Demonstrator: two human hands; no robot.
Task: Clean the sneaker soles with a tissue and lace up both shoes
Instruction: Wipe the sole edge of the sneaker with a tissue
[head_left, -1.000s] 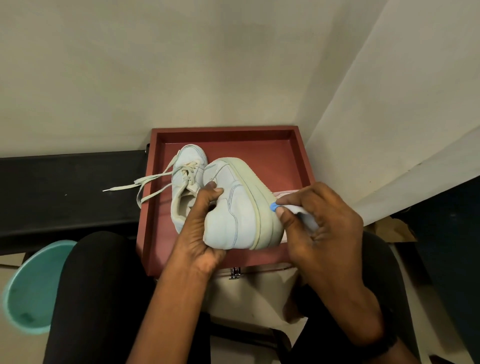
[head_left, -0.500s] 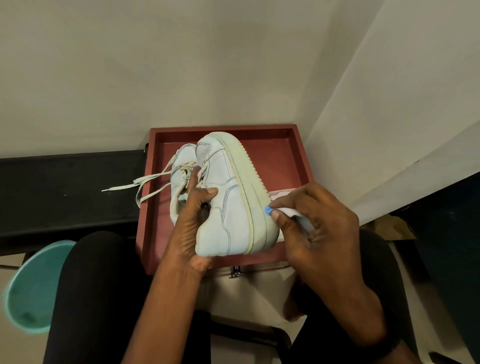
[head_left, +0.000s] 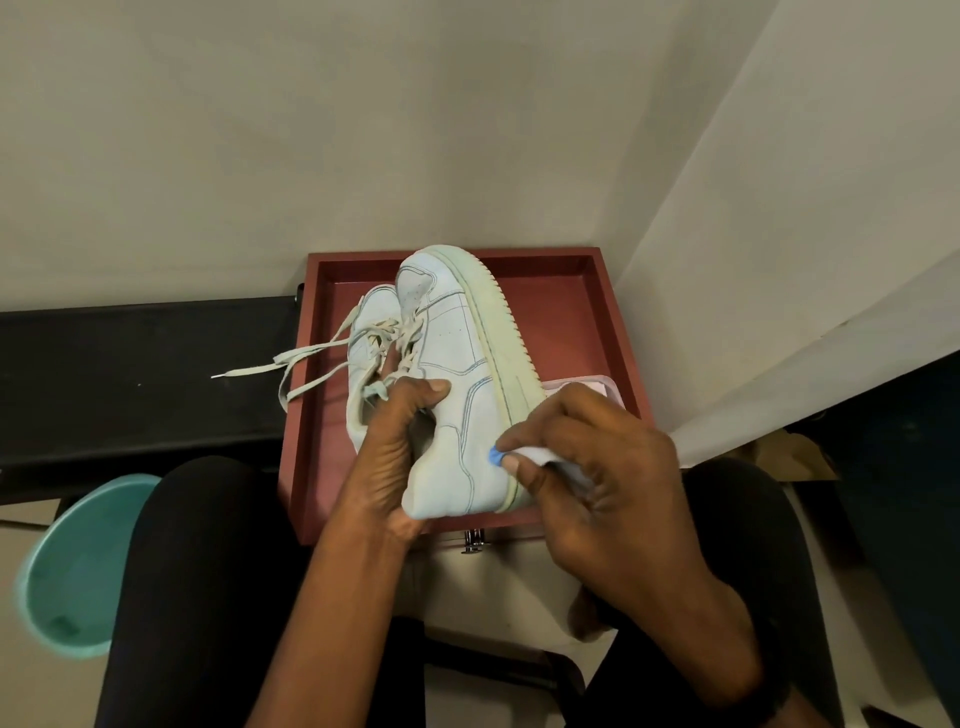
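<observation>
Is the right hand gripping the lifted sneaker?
No, the right hand holds a tissue against the sole; the left hand grips the sneaker.

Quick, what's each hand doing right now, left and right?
Left hand: closed, gripping the raised sneaker at its opening.
Right hand: closed, pinching a tissue against the sneaker's sole edge.

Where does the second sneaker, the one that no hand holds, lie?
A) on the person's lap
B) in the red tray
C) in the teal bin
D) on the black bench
B: the second sneaker lies inside the red tray, behind the held sneaker that the left hand grips while the right hand holds a tissue at its sole.
</observation>
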